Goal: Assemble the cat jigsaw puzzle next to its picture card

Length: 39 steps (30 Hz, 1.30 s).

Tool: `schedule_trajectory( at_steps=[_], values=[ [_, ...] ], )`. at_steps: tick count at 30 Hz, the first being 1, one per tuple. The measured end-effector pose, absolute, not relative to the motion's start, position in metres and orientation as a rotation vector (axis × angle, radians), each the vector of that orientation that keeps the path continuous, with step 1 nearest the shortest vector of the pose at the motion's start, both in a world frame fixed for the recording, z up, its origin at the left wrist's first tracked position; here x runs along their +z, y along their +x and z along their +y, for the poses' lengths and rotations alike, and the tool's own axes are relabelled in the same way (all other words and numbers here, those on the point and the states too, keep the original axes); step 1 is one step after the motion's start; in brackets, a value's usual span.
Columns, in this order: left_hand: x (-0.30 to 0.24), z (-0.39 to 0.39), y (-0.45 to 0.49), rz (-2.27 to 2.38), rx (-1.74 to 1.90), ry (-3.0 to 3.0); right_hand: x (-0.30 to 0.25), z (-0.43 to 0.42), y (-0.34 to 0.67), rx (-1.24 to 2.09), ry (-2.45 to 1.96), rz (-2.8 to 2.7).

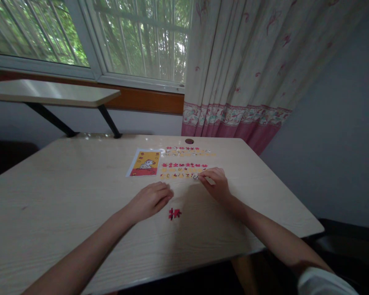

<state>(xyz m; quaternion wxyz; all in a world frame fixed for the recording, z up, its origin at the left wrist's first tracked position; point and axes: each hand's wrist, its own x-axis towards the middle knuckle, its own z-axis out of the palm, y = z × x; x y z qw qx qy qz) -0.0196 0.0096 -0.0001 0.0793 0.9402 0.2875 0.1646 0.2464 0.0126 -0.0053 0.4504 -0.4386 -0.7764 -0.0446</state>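
My right hand [215,181] rests on the light wooden table [64,196], fingers pinched on a small jigsaw piece [196,176] at the right end of the nearest row of yellow and red pieces [180,175]. My left hand [150,199] lies palm down on the table with loosely curled fingers, holding nothing. A pair of joined red pieces [174,213] lies just in front of it. Two more rows of pieces [184,152] lie farther back. A picture card [144,162] with an orange and red drawing lies to the left of the rows.
A round brown hole cap [189,141] sits near the table's far edge. Behind are a second table [49,93] under a window, a flowered curtain [249,73] and a grey wall. The right table edge drops to a dark floor.
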Motion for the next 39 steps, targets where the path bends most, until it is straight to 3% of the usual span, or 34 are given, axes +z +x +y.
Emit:
schedule_trajectory(
  at_steps=[6,14,24,39],
  values=[
    [-0.003,0.011,-0.020,0.865,0.468,2.828,0.001,0.041,0.264,-0.072,-1.136,-1.899],
    [-0.001,0.010,-0.020,0.849,0.513,2.818,0.002,0.150,0.336,0.413,-1.645,-1.717],
    [0.001,0.008,-0.020,0.831,0.501,2.788,-0.018,0.185,0.358,0.434,-1.723,-1.778],
    [0.005,0.007,-0.019,0.796,0.550,2.680,-0.004,0.168,0.349,0.261,-1.723,-1.832]
  ],
)
